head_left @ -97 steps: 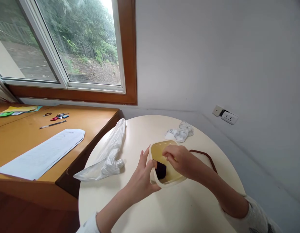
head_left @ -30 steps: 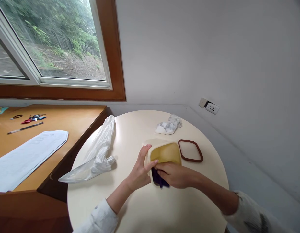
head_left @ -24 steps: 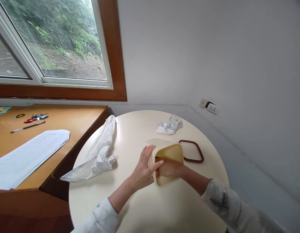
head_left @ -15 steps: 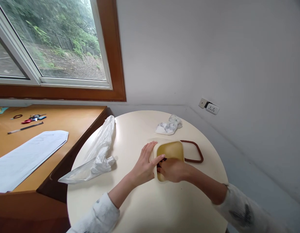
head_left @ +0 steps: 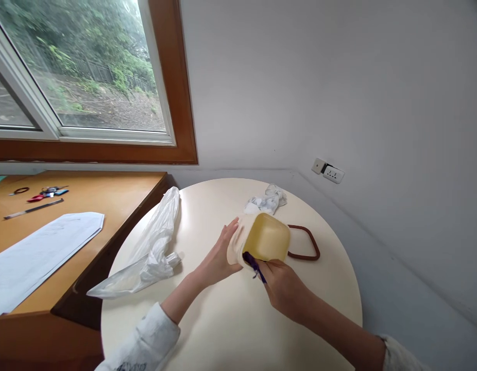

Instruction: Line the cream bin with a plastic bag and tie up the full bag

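Note:
A cream plastic container (head_left: 272, 234) with a yellowish inside is tilted with its mouth towards me over the round table. My left hand (head_left: 218, 258) grips its left side, thumb below and fingers above. At the lower edge of the mouth, my right hand (head_left: 284, 284) pinches a dark purple cloth-like piece (head_left: 253, 262), which hangs partly over the rim; what kind of thing it is I cannot tell. On the table just right of the container lies a brown rounded frame (head_left: 314, 241), its left part hidden behind the container.
A white plastic bag (head_left: 157, 255) lies on the left of the round cream table (head_left: 231, 330); a crumpled clear bag (head_left: 275, 197) sits at the back. The wooden desk (head_left: 118, 193) at left holds paper sheets (head_left: 49, 252), a pen (head_left: 33, 208) and keys (head_left: 49, 192). A wall stands behind.
My right hand has come out of the container, drawing the purple piece to the rim. The container now tilts more towards me, and my left hand has shifted slightly left with it.

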The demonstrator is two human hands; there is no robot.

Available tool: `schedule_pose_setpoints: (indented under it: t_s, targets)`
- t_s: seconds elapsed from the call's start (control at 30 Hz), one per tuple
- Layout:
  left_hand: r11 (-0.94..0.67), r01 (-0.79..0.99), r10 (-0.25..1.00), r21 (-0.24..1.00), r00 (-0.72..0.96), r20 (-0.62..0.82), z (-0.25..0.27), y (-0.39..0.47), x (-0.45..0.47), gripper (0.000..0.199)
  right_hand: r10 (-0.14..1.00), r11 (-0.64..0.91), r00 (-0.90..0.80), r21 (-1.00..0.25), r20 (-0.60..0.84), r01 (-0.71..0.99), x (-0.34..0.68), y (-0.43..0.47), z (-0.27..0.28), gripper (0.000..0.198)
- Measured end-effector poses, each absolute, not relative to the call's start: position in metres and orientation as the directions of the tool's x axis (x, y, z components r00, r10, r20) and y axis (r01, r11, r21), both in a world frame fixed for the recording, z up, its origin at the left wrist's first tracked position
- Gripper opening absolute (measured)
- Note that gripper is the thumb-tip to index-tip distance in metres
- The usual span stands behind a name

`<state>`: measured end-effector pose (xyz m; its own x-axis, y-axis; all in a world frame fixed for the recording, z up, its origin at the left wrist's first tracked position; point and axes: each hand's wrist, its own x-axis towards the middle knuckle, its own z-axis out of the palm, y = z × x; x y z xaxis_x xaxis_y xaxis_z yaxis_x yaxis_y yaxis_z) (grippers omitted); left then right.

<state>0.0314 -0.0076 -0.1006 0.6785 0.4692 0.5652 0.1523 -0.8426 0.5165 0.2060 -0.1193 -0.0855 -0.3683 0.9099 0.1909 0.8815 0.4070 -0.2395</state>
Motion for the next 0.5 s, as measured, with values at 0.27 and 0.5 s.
schedule_pose_setpoints:
  t_s: [0.27, 0.5]
  targets:
    - [-0.819, 0.427, 0.545, 0.383, 0.367, 0.754, -0.145, -0.016, 0.044, 0.094, 0.98, 0.193, -0.125, -0.617, 0.152, 0.763, 0.156, -0.099, -0.074, 0.033]
    - [-0.894, 0.312, 0.428, 0.32, 0.389, 0.816, -0.145, 0.008, 0.029, 0.096, 0.957, 0.279, -0.272, -0.603, 0.105, 0.748, 0.164, -0.105, -0.062, 0.022]
